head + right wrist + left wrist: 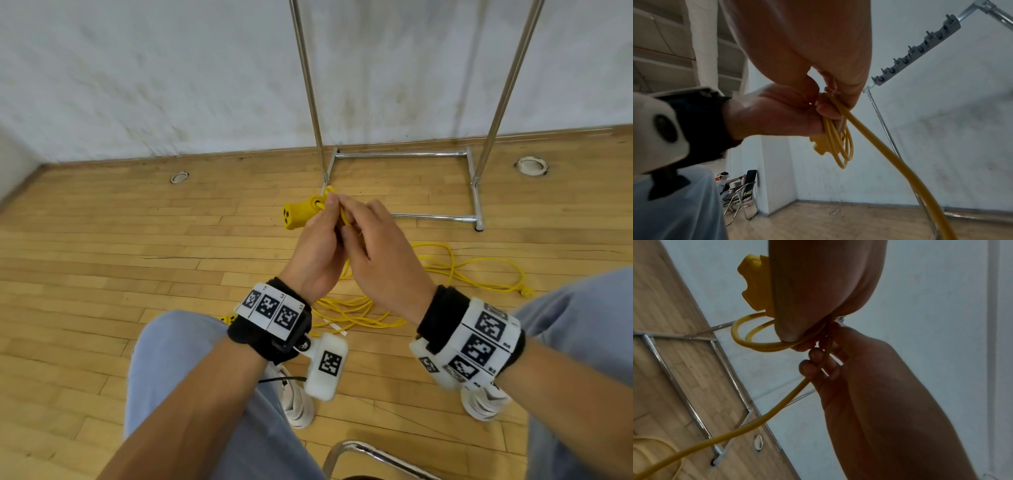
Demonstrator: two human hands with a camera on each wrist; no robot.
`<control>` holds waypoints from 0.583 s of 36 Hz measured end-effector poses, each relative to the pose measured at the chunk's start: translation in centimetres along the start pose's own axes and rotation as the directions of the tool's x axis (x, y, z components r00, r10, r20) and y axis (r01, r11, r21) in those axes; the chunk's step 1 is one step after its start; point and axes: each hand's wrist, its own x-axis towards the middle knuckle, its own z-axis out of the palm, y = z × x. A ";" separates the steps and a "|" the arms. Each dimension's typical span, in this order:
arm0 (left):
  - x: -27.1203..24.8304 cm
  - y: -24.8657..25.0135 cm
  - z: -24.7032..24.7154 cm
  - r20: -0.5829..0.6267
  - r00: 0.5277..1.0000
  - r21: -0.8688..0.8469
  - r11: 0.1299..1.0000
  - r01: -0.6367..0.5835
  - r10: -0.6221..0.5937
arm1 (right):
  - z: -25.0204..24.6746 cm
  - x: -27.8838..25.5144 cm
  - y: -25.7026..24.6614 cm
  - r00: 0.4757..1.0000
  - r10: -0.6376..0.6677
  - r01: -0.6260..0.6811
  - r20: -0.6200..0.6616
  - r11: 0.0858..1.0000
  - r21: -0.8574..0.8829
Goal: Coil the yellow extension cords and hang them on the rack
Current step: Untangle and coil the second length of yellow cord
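I hold a yellow extension cord (445,270) in front of me with both hands. My left hand (330,209) grips a few small loops (748,340) of it, and the yellow socket end (298,214) sticks out to the left. My right hand (346,219) meets the left one, its fingers (812,368) pinching the strand that runs down to the floor. In the right wrist view the loops (838,146) hang below my left hand (818,107). The rest of the cord lies loose on the wooden floor. The chrome rack (404,154) stands beyond, with a grey hook bar (920,48) up high.
My knees and white shoes (298,401) frame the loose cord. A chrome chair frame (359,452) is below me. Two round floor sockets (179,177) sit near the white wall. A person (725,180) sits on a folding chair in a far corner.
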 end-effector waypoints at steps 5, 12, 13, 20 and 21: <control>1.2 0.6 -0.4 -0.100 0.993 -0.007 0.998 -0.058 0.057 | 0.3 -0.2 -0.3 0.996 0.079 -0.076 -0.032 0.993 0.092; 2.8 2.1 -2.0 -0.209 0.972 -0.130 0.983 -0.133 0.104 | 1.2 -1.6 -0.1 0.986 0.123 -0.143 0.109 0.968 0.206; 3.0 2.3 -2.4 -0.221 0.970 -0.147 0.980 -0.132 0.098 | 1.5 -2.0 -0.1 0.984 0.112 -0.140 0.140 0.968 0.208; 3.9 3.5 -4.5 -0.317 0.948 -0.243 0.964 -0.112 0.030 | 3.1 -3.4 1.6 0.951 0.036 -0.120 0.306 0.958 0.260; 4.0 3.6 -4.8 -0.325 0.945 -0.255 0.960 -0.113 0.025 | 3.3 -3.5 2.0 0.944 0.029 -0.121 0.328 0.957 0.263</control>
